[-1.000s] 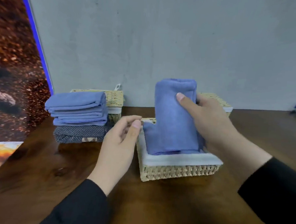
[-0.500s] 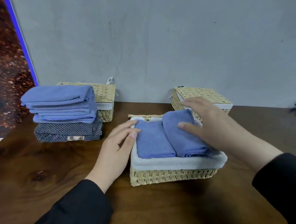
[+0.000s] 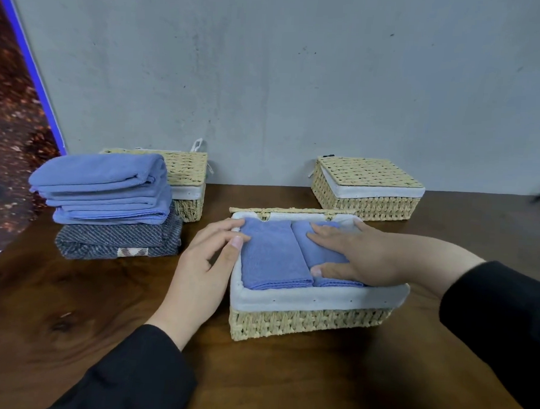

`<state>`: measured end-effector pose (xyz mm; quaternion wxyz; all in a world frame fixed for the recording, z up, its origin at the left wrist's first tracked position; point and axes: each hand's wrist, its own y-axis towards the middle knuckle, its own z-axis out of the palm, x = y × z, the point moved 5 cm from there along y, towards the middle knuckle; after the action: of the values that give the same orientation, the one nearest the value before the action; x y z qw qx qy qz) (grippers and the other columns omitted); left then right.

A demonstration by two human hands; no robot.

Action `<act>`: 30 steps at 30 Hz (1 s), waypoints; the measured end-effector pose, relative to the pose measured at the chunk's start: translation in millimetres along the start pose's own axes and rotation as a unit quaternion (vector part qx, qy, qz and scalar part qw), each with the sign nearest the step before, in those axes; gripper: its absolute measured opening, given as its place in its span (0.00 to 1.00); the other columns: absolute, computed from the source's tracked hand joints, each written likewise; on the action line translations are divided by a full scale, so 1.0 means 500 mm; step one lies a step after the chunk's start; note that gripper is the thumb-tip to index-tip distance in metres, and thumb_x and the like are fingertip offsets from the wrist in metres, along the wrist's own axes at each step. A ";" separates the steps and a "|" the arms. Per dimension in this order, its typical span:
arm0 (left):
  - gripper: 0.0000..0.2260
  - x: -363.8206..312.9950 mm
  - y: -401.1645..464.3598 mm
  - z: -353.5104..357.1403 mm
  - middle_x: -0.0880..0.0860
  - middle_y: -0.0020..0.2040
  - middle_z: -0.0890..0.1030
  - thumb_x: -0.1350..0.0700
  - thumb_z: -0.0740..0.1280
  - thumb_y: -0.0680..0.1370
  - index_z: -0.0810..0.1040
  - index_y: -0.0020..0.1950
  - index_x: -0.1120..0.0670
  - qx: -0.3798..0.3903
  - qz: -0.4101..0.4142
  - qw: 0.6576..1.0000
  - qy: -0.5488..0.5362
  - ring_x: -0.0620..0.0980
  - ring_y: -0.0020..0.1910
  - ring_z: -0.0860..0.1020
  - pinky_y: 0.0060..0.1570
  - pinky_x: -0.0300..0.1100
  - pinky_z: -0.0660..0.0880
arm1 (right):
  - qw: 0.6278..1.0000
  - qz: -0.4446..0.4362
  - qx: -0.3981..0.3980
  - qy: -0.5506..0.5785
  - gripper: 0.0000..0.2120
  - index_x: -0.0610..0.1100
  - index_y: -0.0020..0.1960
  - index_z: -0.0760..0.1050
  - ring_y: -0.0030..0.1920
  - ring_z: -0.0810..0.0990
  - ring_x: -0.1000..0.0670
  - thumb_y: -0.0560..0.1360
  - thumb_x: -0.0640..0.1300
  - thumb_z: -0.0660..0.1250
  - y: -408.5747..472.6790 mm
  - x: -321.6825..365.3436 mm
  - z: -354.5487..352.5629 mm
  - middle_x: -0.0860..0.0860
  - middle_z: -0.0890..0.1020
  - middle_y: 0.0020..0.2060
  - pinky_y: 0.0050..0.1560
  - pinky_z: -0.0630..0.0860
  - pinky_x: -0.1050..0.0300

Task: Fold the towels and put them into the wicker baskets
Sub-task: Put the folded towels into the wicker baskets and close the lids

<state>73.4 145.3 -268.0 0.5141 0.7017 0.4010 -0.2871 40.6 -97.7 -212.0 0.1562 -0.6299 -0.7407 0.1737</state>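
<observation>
Right hand [image 3: 362, 259]: no grip as such, fingers lying straight and flat, pressing the right towel [image 3: 319, 254] down into the open basket [image 3: 306, 322]. Left hand [image 3: 203, 263]: fingers relaxed and slightly bent, tips touching the basket's left rim and the edge of the left towel [image 3: 272, 254]; I am holding nothing with it.

Both folded blue towels are lying side by side inside the white liner, touching along their inner edges.

Step in hand, as I judge it: seating the second towel. To do this well I am thinking: press evenly with the flat palm so the fold does not spring open, steady the basket with the left hand so it does not slide, and tuck the edges below the liner.

Remaining stock: a stack [image 3: 104, 186] of folded blue towels is sitting on a dark striped towel [image 3: 116, 240] to the left, well apart from the open basket.

Surface [image 3: 68, 334]: dark brown wood. Two lidded baskets are standing at the back, one [image 3: 188, 184] behind the stack, one [image 3: 366, 190] at back right. Room: a plain grey wall [image 3: 269, 79] is running behind; a brown patterned panel with a blue edge is leaning at far left.
</observation>
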 end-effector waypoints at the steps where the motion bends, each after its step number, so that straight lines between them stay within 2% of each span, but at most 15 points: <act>1: 0.15 -0.001 0.001 -0.001 0.37 0.63 0.78 0.44 0.59 0.80 0.84 0.53 0.48 0.002 0.004 1.000 0.005 0.39 0.67 0.73 0.66 0.32 0.65 | 1.000 -0.002 -0.010 0.011 0.39 0.59 0.82 0.40 0.72 0.30 0.59 0.76 0.72 0.49 -0.002 0.000 0.002 0.66 0.39 0.79 0.71 0.29 0.56; 3: 0.13 0.001 0.003 -0.004 0.37 0.62 0.78 0.48 0.61 0.81 0.84 0.52 0.49 0.008 0.014 1.000 0.025 0.39 0.67 0.73 0.66 0.31 0.65 | 0.999 -0.015 -0.033 0.009 0.39 0.58 0.82 0.41 0.68 0.32 0.64 0.77 0.71 0.48 -0.003 0.004 0.006 0.64 0.39 0.80 0.70 0.27 0.58; 5: 0.10 0.003 0.004 -0.009 0.38 0.62 0.78 0.53 0.62 0.83 0.84 0.51 0.49 0.010 0.019 0.998 0.053 0.40 0.66 0.73 0.65 0.30 0.64 | 0.999 -0.028 -0.042 -0.003 0.41 0.57 0.82 0.41 0.71 0.35 0.67 0.75 0.73 0.46 0.002 0.011 0.008 0.62 0.40 0.80 0.77 0.28 0.52; 9: 0.09 0.000 0.006 -0.020 0.38 0.61 0.78 0.57 0.63 0.82 0.83 0.48 0.50 0.011 0.024 0.996 0.082 0.39 0.65 0.73 0.63 0.24 0.63 | 0.994 -0.042 -0.093 0.029 0.42 0.57 0.82 0.49 0.78 0.40 0.63 0.73 0.74 0.47 -0.001 0.005 0.004 0.64 0.45 0.80 0.80 0.35 0.47; 11: 0.09 -0.002 0.011 -0.022 0.40 0.60 0.79 0.58 0.64 0.82 0.83 0.47 0.50 0.016 0.011 0.997 0.077 0.38 0.64 0.74 0.62 0.24 0.64 | 0.971 -0.046 -0.220 0.079 0.37 0.56 0.81 0.59 0.80 0.51 0.59 0.76 0.72 0.52 -0.013 -0.009 -0.010 0.62 0.53 0.80 0.80 0.46 0.50; 12: 0.09 -0.005 0.015 -0.024 0.41 0.59 0.79 0.59 0.64 0.81 0.83 0.47 0.50 0.011 0.001 0.998 0.067 0.37 0.62 0.74 0.61 0.25 0.65 | 0.942 -0.034 -0.309 0.128 0.31 0.55 0.79 0.63 0.78 0.60 0.57 0.79 0.67 0.56 -0.019 -0.024 -0.018 0.61 0.60 0.79 0.77 0.56 0.55; 14: 0.07 -0.013 0.028 -0.028 0.43 0.57 0.80 0.57 0.64 0.82 0.82 0.51 0.49 -0.025 -0.041 0.998 0.050 0.37 0.58 0.76 0.60 0.32 0.71 | 0.868 0.015 -0.431 0.247 0.24 0.51 0.75 0.70 0.70 0.73 0.52 0.83 0.59 0.58 -0.017 -0.059 -0.025 0.55 0.75 0.71 0.62 0.68 0.58; 15: 0.07 -0.011 0.039 -0.029 0.43 0.57 0.80 0.54 0.64 0.83 0.80 0.57 0.48 -0.048 -0.083 0.994 0.046 0.37 0.57 0.76 0.60 0.36 0.72 | 0.852 0.048 -0.431 0.295 0.22 0.47 0.72 0.72 0.66 0.76 0.49 0.84 0.58 0.57 -0.002 -0.075 -0.025 0.51 0.79 0.67 0.57 0.68 0.59; 17: 0.13 0.009 0.060 -0.023 0.43 0.60 0.79 0.46 0.61 0.83 0.77 0.65 0.47 -0.060 -0.203 0.977 0.021 0.42 0.59 0.76 0.64 0.44 0.71 | 0.851 0.083 -0.367 0.365 0.22 0.41 0.61 0.77 0.57 0.78 0.45 0.85 0.56 0.53 0.039 -0.092 -0.024 0.48 0.83 0.54 0.48 0.68 0.57; 20: 0.21 0.043 0.091 -0.004 0.52 0.56 0.83 0.35 0.62 0.78 0.81 0.55 0.49 -0.038 -0.355 0.929 -0.101 0.54 0.58 0.80 0.65 0.55 0.74 | 0.833 0.130 -0.306 0.443 0.22 0.39 0.44 0.74 0.39 0.73 0.46 0.85 0.54 0.53 0.077 -0.104 -0.018 0.44 0.77 0.38 0.36 0.64 0.55; 22: 0.22 0.054 0.112 -0.002 0.56 0.51 0.84 0.36 0.63 0.78 0.81 0.55 0.54 -0.037 -0.377 0.919 -0.113 0.56 0.52 0.81 0.59 0.53 0.77 | 0.828 0.149 -0.293 0.454 0.23 0.38 0.41 0.73 0.34 0.70 0.48 0.85 0.53 0.56 0.095 -0.109 -0.016 0.43 0.75 0.35 0.34 0.63 0.54; 23: 0.20 0.059 0.122 0.000 0.56 0.47 0.83 0.40 0.63 0.80 0.80 0.54 0.56 -0.041 -0.381 0.918 -0.104 0.56 0.47 0.81 0.52 0.49 0.78 | 0.833 0.152 -0.282 0.452 0.22 0.37 0.41 0.74 0.34 0.71 0.48 0.84 0.53 0.58 0.107 -0.110 -0.012 0.44 0.75 0.34 0.34 0.64 0.55; 25: 0.15 0.065 0.136 0.003 0.54 0.40 0.79 0.45 0.64 0.83 0.78 0.53 0.57 -0.046 -0.386 0.917 -0.091 0.52 0.37 0.77 0.37 0.43 0.72 | 0.832 0.155 -0.271 0.459 0.19 0.36 0.45 0.75 0.34 0.71 0.49 0.84 0.51 0.60 0.129 -0.111 -0.010 0.44 0.76 0.36 0.34 0.65 0.57; 28: 0.08 0.067 0.149 0.004 0.53 0.39 0.79 0.53 0.63 0.83 0.79 0.50 0.56 -0.004 -0.348 0.936 -0.056 0.50 0.36 0.76 0.37 0.43 0.73 | 0.832 0.163 -0.269 0.457 0.09 0.40 0.48 0.72 0.37 0.73 0.47 0.83 0.44 0.60 0.141 -0.106 -0.018 0.45 0.76 0.40 0.34 0.67 0.57; 30: 0.10 0.064 0.155 0.001 0.51 0.37 0.79 0.57 0.61 0.83 0.78 0.43 0.54 0.011 -0.315 0.947 -0.067 0.49 0.36 0.76 0.37 0.43 0.72 | 0.810 0.162 -0.295 0.480 0.06 0.40 0.46 0.71 0.44 0.74 0.47 0.81 0.37 0.58 0.151 -0.117 -0.021 0.42 0.79 0.46 0.35 0.65 0.56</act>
<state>156.5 141.6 -256.1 0.4157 0.5241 0.5630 -0.4853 121.0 -143.5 -237.6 0.2678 -0.7596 -0.4749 -0.3547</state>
